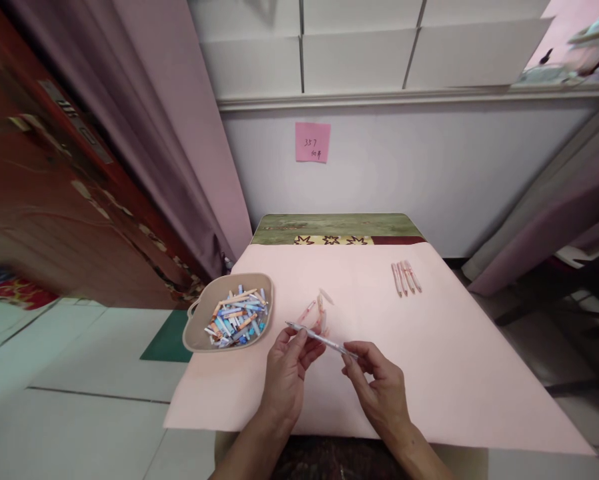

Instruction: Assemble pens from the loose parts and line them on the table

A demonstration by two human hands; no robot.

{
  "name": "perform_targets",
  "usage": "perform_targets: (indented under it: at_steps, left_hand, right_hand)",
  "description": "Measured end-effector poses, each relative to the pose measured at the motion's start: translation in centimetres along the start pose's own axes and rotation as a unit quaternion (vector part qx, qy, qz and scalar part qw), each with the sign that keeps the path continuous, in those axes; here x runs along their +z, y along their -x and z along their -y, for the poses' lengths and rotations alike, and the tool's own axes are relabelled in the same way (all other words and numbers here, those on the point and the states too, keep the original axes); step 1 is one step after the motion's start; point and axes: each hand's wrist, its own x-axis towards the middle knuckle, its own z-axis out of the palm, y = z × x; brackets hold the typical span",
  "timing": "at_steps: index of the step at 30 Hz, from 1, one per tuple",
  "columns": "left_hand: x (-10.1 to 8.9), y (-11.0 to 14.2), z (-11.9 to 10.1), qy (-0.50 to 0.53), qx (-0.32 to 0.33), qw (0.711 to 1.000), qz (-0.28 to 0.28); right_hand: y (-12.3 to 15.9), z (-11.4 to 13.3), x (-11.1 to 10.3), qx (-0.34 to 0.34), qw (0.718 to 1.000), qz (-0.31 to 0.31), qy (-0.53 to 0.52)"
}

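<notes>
1. Head view: a slim pen (324, 340) slants across the space between the two hands, above the pink cover (429, 373) on the worktop (379, 225).
2. The left hand (283, 377) has its grip pinched around the pen near its pointed end, thumb on the near side and fingers beneath. The right hand (383, 385) pinches the opposite end between thumb and fingertips.
3. Whether that far end is a separate piece, or firmly seated, I cannot tell. If it is loose, an uneven pull or twist between the hands could make it pop off and roll away.
4. Both holds look light, and the barrel is narrow and probably smooth, so it could slip or turn in the fingers if force is added off its axis.
5. Loose pen parts (307, 311) lie just beyond the left hand. A low sweep of those fingers could scatter them, and the clear ones would be hard to spot against the pale cover.
6. To the left, a basket (195, 331) holds a jumble of mixed pieces (235, 319); look-alike parts there could be confused.
7. Four pens (406, 279) lie side by side at the far right; a bump could disturb their row.
</notes>
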Motion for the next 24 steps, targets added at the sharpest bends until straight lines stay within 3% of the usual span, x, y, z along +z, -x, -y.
perform_targets:
  at_steps: [9, 16, 24]
  left_hand:
    - [0.08, 0.40, 0.22, -0.026, 0.020, 0.999, 0.021]
    - [-0.04, 0.04, 0.28, -0.013, 0.018, 1.000, 0.004]
    - [-0.16, 0.17, 0.38, -0.023, 0.012, 1.000, 0.011]
  right_hand:
    - [-0.11, -0.34, -0.10, 0.070, 0.996, 0.035, -0.031]
    - [0.23, -0.48, 0.19, 0.006, 0.999, 0.033, 0.010]
    - [0.34, -0.68, -0.17, 0.026, 0.996, 0.066, 0.059]
